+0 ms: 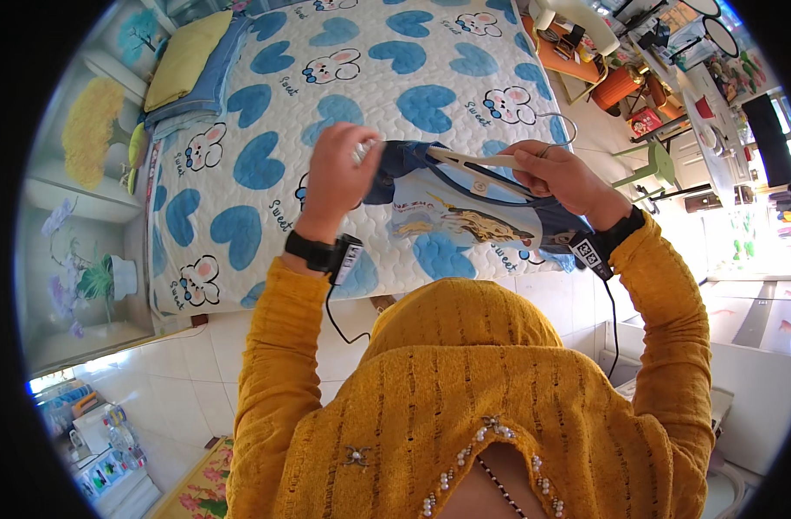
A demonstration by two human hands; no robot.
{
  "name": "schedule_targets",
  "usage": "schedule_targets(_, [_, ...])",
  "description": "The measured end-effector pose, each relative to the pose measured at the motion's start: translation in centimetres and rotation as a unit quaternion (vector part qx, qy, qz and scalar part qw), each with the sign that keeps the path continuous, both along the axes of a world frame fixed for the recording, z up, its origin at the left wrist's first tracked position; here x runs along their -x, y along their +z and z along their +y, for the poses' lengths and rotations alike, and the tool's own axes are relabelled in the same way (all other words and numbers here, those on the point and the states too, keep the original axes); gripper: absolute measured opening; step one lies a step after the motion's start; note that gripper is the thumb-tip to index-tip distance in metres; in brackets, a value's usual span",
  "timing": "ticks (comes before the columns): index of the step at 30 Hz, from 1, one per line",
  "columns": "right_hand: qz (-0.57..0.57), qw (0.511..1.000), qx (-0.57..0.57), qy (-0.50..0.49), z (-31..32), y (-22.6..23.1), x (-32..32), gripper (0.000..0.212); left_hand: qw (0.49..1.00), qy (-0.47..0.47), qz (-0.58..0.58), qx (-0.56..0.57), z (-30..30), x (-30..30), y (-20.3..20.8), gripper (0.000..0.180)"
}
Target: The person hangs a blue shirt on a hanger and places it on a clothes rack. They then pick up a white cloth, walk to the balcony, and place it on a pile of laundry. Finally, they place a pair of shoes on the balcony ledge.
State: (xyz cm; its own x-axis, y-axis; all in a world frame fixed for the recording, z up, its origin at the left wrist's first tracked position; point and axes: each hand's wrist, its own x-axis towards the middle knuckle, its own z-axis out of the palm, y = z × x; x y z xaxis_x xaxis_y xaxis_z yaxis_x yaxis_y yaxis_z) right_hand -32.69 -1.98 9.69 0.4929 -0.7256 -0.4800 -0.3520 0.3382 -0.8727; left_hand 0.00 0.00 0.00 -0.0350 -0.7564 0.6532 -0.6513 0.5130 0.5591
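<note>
Between left hand point(344, 169), pinching sleeve point(381, 183), and right hand point(551, 176), gripping hanger point(492, 161), stretches a shirt point(473, 221).

The left grip point(344, 169) curls inward while the right grip point(562, 179) angles leftward, pinching.

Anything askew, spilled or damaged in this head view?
Mildly: the hanger is tilted in the right hand, its hook off to the right rather than centred over the T-shirt, which looks crooked and bunched near the left hand. No visible spill or damage.
</note>
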Motion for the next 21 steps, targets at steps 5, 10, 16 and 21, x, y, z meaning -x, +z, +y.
schedule_targets(5, [0.001,0.999,0.04,-0.001,0.1,0.4,-0.5,0.032,0.997,-0.016,-0.057,-0.05,0.4,5.0,1.6,0.021])
schedule_targets(10, [0.043,0.995,0.086,0.019,1.0,-0.3,-1.2,0.031,0.996,-0.052,0.002,-0.076,1.1,6.0,2.9,0.023])
schedule_targets(16, [0.005,0.997,0.074,-0.002,1.1,-0.1,-1.6,0.032,0.985,-0.169,-0.017,0.009,0.1,6.0,4.5,0.015])
schedule_targets(21, [-0.006,0.998,0.069,0.003,1.2,0.2,-0.6,0.034,0.982,-0.13,-0.105,0.091,-1.2,4.4,4.1,0.016])
